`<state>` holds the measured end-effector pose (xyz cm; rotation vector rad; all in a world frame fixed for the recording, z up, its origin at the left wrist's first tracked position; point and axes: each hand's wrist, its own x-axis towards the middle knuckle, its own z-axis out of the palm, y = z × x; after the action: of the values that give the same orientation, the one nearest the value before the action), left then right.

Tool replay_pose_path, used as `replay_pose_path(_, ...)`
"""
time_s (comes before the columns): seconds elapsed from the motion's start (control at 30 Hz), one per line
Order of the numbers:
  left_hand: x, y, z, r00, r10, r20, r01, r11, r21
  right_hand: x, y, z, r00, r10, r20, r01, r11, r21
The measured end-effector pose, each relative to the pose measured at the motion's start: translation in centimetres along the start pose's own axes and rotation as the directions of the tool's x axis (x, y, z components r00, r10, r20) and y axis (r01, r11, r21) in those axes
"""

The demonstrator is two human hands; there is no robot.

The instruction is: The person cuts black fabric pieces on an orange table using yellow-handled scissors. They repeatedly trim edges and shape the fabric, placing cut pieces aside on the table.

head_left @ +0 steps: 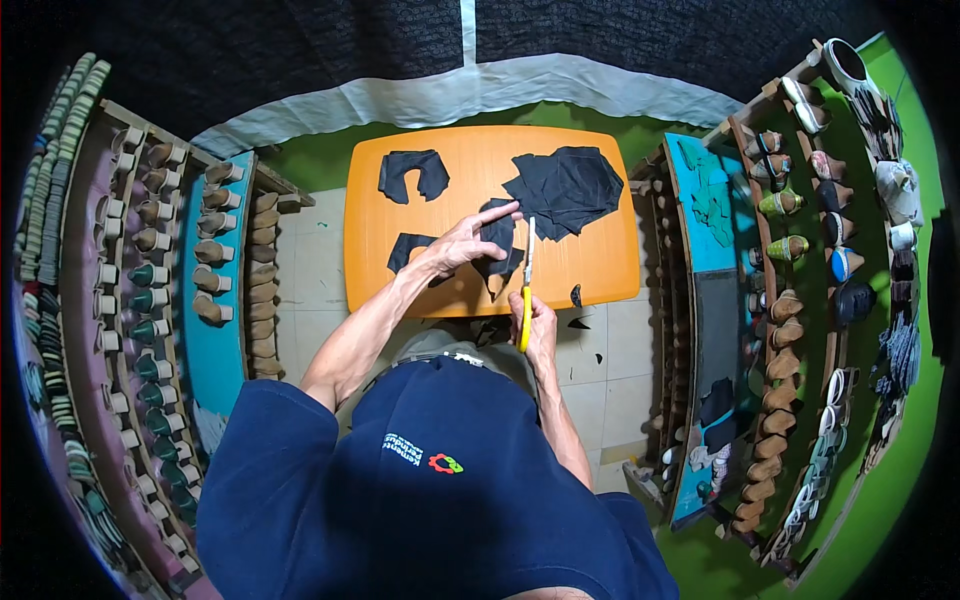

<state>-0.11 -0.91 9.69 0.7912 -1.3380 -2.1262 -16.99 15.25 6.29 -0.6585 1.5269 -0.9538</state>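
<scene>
View from above my head, looking down on an orange desk point(470, 150). My left hand point(462, 243) lies flat on a black fabric piece point(497, 250) near the middle of the desk's near edge, fingers spread and the forefinger stretched toward the far right; this grip is open and pressing, not clasping. My right hand point(537, 322) sits at the near edge, its grip closed round the yellow handles of the scissors point(527, 285), whose blades point away from me and meet the right edge of the same fabric piece. A larger black fabric sheet point(568, 188) lies toward the far right corner, a curved black offcut point(412, 174) toward the far left corner, and another black scrap point(408, 248) left of my left hand. Small black snippets point(578, 322) lie on the tiled floor point(310, 260) just below the near right corner. Racks of shoe lasts point(150, 280) stand on both sides.
</scene>
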Motion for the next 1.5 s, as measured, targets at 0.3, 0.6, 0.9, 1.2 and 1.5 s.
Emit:
replay_pose_path(0.3, -1.4, -0.4, 2.5, 0.907, -0.268, 0.324, 0.132, 0.913, 0.387, 2.1, -2.1, 0.4, 0.962, -0.164, -0.220, 0.229, 0.920, 0.317)
replay_pose_path(0.6, -2.1, -2.7, 1.3, 0.979, -0.188, -0.076, 0.190, 0.982, 0.019, 2.5, -2.6, 0.9, 0.945, -0.207, -0.253, 0.297, 0.867, 0.400)
replay_pose_path(0.9, -0.7, -0.6, -0.7, 0.969, -0.048, -0.242, 0.004, 0.984, -0.180, 0.0, 1.7, -0.2, 0.988, -0.085, 0.132, 0.058, 0.979, 0.197)
replay_pose_path(1.2, -0.2, 1.0, -2.6, 0.982, -0.116, -0.152, 0.122, 0.992, 0.029, -0.4, -0.2, -0.1, 0.956, -0.113, 0.270, 0.160, 0.974, -0.159)
replay_pose_path(1.5, 0.1, 0.9, -2.9, 0.982, -0.137, -0.129, 0.148, 0.985, 0.084, 0.0, -0.7, 0.3, 0.964, -0.006, 0.265, 0.029, 0.996, -0.083)
